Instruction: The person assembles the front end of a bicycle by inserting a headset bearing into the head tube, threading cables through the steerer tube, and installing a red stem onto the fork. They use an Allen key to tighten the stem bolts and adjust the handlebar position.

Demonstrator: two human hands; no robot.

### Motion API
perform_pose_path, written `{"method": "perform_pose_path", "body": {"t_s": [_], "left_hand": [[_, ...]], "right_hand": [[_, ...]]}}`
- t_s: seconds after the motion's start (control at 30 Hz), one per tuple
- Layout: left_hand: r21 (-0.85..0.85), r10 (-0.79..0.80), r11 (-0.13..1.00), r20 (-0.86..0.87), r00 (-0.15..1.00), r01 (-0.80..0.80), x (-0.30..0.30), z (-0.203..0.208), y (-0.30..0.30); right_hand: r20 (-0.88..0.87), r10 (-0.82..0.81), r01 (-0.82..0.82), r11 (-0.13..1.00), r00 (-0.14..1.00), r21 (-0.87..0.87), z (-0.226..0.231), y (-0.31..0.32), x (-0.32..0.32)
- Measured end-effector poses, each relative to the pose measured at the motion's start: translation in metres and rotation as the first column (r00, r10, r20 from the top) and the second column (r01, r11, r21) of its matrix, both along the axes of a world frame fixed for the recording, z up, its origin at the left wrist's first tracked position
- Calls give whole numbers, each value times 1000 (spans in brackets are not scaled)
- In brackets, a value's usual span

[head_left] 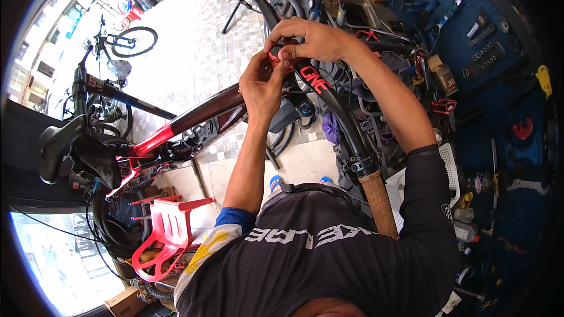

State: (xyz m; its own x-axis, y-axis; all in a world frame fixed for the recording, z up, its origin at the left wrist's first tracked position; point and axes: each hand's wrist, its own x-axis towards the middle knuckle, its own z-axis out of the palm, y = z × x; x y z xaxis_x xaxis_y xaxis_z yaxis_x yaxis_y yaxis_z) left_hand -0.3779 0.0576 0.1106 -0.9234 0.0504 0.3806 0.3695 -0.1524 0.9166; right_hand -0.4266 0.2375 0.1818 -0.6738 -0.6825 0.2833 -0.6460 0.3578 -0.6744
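Both hands meet at the middle of a black handlebar (346, 118) with red lettering, where it joins a red and black bicycle frame (202, 104). A red ring (274, 57) with a dark round middle sits there, between my fingertips. My left hand (262, 89) has its fingers curled against the ring from the near side. From the right, my right hand (314, 40) reaches over the bar, thumb and fingers closed around the same spot. The fingers partly hide the ring and the part beneath it. A cork-coloured grip (379, 202) covers the bar's near end, by my right arm.
At left are the bike's black saddle (61, 144) and a red plastic chair (170, 232). Tools hang on the dark blue wall (493, 111) at right, above a cluttered bench with a white basket (449, 170). Another bicycle (134, 42) stands beyond the frame.
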Motion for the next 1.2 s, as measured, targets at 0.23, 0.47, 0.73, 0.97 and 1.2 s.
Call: {"method": "perform_pose_path", "body": {"t_s": [0.23,0.47,0.73,0.97,1.2], "left_hand": [[20,-1,1000,-19,1000,2,0,0,2],[-27,-32,999,-8,999,32,-4,-2,-1],[-176,-205,967,-99,974,186,-23,13,-60],[-286,37,951,-256,966,-112,-46,73,-90],[-293,-280,940,-372,885,174,-26,80,-99]], "right_hand": [[-84,-25,24,1000,996,-19,-4,0,1],[-71,-62,59,997,996,-46,-6,0,8],[-106,-305,285,944,946,-168,33,59,57],[-514,-715,811,581,473,-62,64,156,172],[-338,-939,986,-7,-64,-166,37,176,330]]}}
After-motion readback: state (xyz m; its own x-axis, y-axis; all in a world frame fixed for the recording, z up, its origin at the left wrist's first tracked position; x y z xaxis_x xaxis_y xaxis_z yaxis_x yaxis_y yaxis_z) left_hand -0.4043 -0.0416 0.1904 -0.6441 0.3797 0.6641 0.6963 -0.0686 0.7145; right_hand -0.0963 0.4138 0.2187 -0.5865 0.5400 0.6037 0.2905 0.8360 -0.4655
